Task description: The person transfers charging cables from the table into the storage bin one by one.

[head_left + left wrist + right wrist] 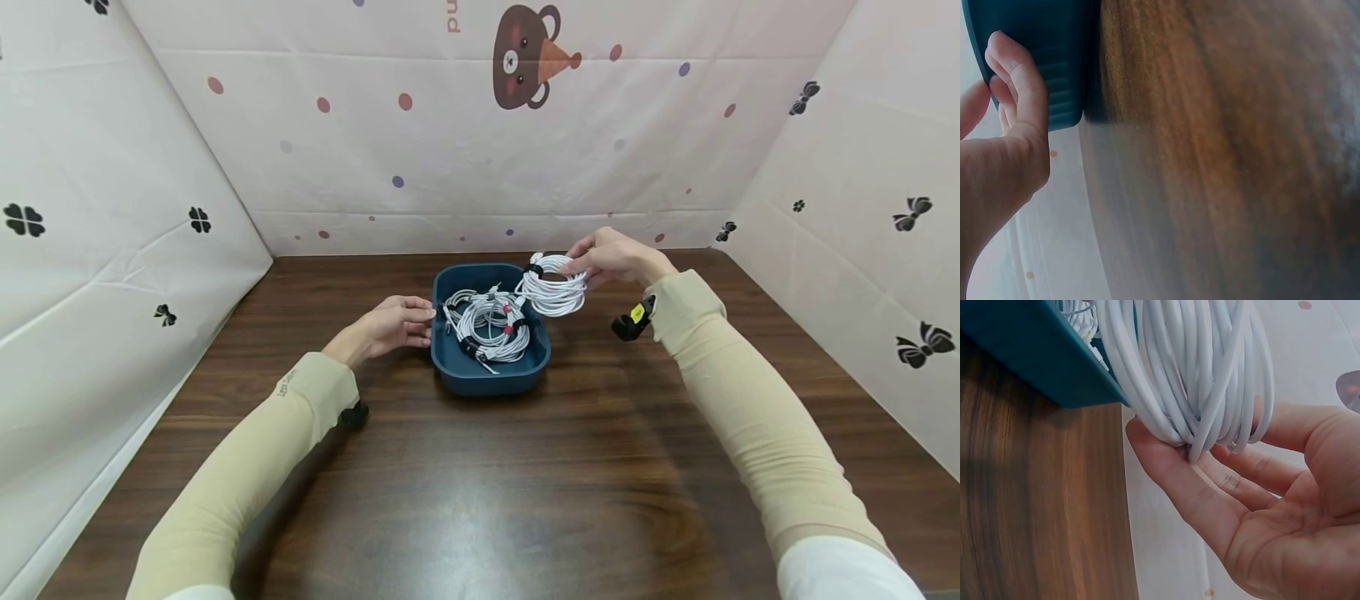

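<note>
My right hand (613, 257) holds a coil of white cable (553, 287) by its right side, over the right rim of a dark blue plastic bin (491, 385). In the right wrist view, the thumb and fingers pinch the looped strands (1191, 369). A black strap (534, 270) binds the coil on its left. On the bin's left side, my left hand (397, 324) has its thumb at the rim and its fingers along the outer wall (1063, 75). Inside the bin lie more coiled white cables (495, 329), tied with black and red straps.
The bin stands on a dark brown wooden table (465, 483) near its back edge. A white patterned sheet (360, 150) rises behind the table, with more sheeting on both sides. Black wrist cameras (633, 323) sit at the sleeve cuffs.
</note>
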A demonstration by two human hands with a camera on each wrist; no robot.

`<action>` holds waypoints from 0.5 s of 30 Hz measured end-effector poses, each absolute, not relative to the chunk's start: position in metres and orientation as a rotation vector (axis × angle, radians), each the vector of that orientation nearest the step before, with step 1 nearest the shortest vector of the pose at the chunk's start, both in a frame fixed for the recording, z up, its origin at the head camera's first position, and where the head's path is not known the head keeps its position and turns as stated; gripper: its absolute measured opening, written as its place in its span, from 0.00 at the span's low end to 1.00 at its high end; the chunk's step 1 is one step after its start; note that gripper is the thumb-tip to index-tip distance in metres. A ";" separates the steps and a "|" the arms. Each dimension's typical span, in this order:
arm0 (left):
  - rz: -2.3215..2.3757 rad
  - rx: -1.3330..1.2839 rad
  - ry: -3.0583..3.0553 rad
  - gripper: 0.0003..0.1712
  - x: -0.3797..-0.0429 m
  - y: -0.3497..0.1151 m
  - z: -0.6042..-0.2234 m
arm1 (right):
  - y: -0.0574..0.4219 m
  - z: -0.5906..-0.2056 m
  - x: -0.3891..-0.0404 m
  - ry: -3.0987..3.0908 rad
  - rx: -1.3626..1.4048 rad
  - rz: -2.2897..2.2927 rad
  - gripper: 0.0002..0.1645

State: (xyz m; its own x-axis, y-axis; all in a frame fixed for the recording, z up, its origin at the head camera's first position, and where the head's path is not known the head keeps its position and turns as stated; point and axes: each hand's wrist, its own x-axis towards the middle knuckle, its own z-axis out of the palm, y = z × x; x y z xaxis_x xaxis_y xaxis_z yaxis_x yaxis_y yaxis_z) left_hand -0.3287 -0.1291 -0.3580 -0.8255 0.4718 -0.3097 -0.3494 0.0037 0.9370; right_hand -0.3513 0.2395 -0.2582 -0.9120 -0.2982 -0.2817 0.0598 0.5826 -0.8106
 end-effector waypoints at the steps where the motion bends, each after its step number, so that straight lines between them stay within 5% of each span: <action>1: 1.878 0.127 1.721 0.12 -0.329 -0.129 -0.358 | 0.239 -0.258 -0.352 2.423 -0.198 -1.263 0.24; 15: 1.879 0.128 1.717 0.14 -0.327 -0.129 -0.357 | 0.218 -0.260 -0.353 2.401 -0.213 -1.281 0.22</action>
